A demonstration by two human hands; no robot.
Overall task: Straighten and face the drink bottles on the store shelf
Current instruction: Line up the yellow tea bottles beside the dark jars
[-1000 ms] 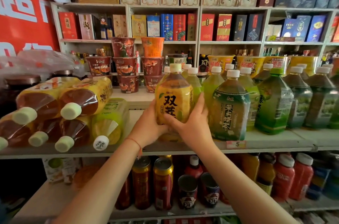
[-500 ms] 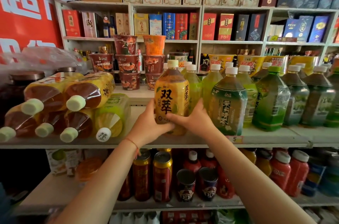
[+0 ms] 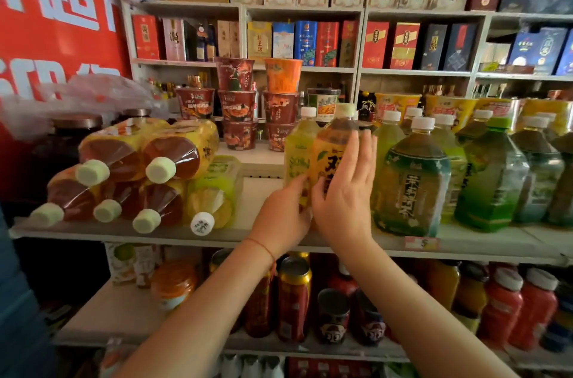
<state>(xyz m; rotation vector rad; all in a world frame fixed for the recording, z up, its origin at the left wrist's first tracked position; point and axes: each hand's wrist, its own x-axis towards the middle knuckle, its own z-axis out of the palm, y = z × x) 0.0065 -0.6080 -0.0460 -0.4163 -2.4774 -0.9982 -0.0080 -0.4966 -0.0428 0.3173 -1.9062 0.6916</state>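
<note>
A yellow tea bottle [image 3: 333,151] with black characters and a pale cap stands upright on the middle shelf [image 3: 248,239], its label facing me. My left hand [image 3: 283,216] grips its lower left side. My right hand [image 3: 344,191] is in front of the bottle with fingers spread; I cannot tell whether the palm touches the label. A light green bottle [image 3: 296,154] stands just behind to the left. To the right is a row of green tea bottles, the nearest a dark green one [image 3: 412,182], then a green-capped one [image 3: 493,179].
Shrink-wrapped packs of bottles [image 3: 139,167] lie on their sides at the shelf's left. Stacked noodle cups [image 3: 237,104] stand behind. A price tag [image 3: 421,242] sits on the shelf edge. Cans [image 3: 294,294] and red bottles [image 3: 521,306] fill the lower shelf.
The yellow bottle has gone from held up to standing on the shelf, a little further back. My right hand has opened off its side, fingers spread. My left hand still holds it.
</note>
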